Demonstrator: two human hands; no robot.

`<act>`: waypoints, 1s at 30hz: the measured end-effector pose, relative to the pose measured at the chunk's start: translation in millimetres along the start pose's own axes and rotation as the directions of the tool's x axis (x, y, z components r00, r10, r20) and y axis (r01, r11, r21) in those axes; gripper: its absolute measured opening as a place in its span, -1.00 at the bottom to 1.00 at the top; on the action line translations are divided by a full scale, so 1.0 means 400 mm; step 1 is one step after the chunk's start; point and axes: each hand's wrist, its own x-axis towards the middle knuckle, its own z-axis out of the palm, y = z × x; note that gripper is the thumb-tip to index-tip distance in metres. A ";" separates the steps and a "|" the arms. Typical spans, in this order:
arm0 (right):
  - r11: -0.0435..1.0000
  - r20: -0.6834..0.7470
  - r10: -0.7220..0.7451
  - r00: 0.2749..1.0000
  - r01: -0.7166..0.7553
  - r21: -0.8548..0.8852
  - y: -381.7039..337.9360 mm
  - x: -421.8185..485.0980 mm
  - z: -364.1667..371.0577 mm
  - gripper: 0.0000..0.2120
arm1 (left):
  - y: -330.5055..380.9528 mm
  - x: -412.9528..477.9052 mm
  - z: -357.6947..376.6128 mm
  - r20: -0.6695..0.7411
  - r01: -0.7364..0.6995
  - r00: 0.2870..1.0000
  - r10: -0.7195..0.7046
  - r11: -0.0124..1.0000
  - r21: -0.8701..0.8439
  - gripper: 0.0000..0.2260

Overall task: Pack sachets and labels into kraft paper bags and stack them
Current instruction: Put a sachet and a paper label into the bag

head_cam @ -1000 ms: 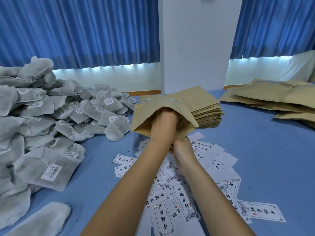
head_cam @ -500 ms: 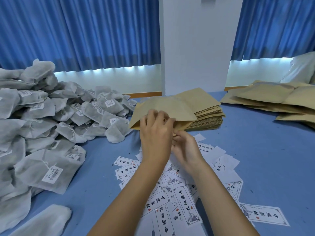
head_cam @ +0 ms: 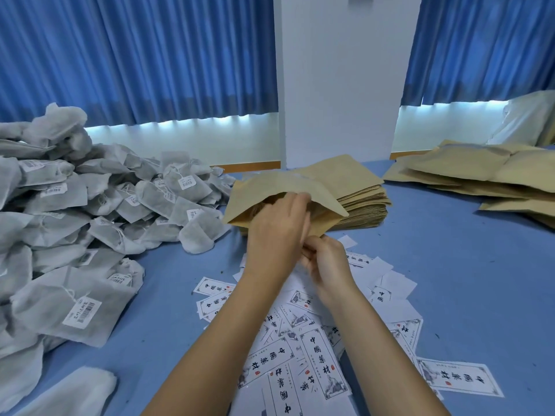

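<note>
Fingers (head_cam: 295, 202) of the left hand (head_cam: 277, 232) lie close together, their tips tucked into the open mouth of a kraft paper bag (head_cam: 270, 187). Whether they grip the paper cannot be told. Fingers (head_cam: 312, 250) of the right hand (head_cam: 327, 265), just below and touching the left hand, are curled and pinch the bag's near corner. The bag is held slightly above the blue worktop (head_cam: 465, 280), mouth toward the person, in front of a stack of flat empty bags (head_cam: 360, 196).

At far left a large heap of grey sachets (head_cam: 90, 211) slopes down toward the middle, many with strings and small barcode tags. One white sachet (head_cam: 198, 238) at the heap's edge lies just beside the held bag. Under both forearms, white labels (head_cam: 315, 355) printed with black characters lie scattered and overlapping, some face down. At right, well apart from the hands, filled bags (head_cam: 480, 172) lie piled in loose layers, with a pale bundle (head_cam: 528, 118) behind them. Blue curtains (head_cam: 150, 55) and a white pillar (head_cam: 339, 70) stand at the back.
</note>
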 end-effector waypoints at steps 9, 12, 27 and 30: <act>0.998 -0.050 0.029 0.998 -0.031 -0.048 0.011 0.004 -0.002 -0.78 | -0.017 0.040 0.038 0.571 0.230 0.751 -0.331 0.942 0.244 -0.81; 0.995 -0.050 0.033 0.998 -0.038 -0.094 0.012 0.006 -0.003 -0.83 | -0.030 0.041 0.050 0.596 0.244 0.717 -0.361 0.931 0.271 -0.72; 0.995 0.000 0.040 0.999 -0.039 -0.097 0.008 0.003 -0.001 -0.71 | 0.027 0.035 -0.031 0.256 0.062 0.959 -0.122 0.971 0.231 -0.89; 0.996 -0.005 0.031 1.000 -0.031 -0.085 0.013 -0.001 -0.001 -0.74 | 0.024 0.047 -0.046 -0.009 0.003 1.000 -0.001 0.981 0.195 -0.71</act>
